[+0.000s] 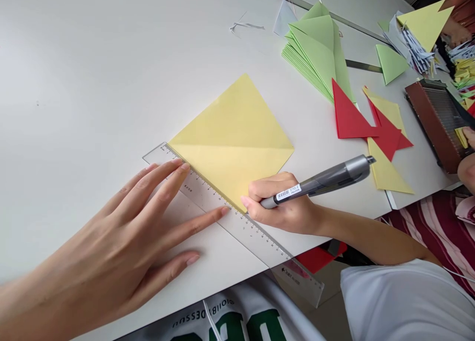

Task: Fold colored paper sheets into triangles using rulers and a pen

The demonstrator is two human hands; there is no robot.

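Observation:
My left hand (148, 222) lies spread with its fingertips pressing on a clear plastic ruler (237, 227). The ruler runs along the lower left edge of a square of yellow paper (237, 118), and its far end sticks out past the table's edge. Across the paper runs a diagonal crease. A grey pen (322, 181) is gripped in my right hand (285, 202), which rests by the paper's lower corner at the ruler's edge. The pen's tip is hidden behind my fingers.
A stack of folded green paper (315, 49) lies at the back right. Red triangles (352, 113) and yellow pieces sit nearer on the right. Beyond them are a brown paper cutter (430, 123), paper strips (415, 49) and another person's hand (469, 138). White scraps (247, 25) lie farther back.

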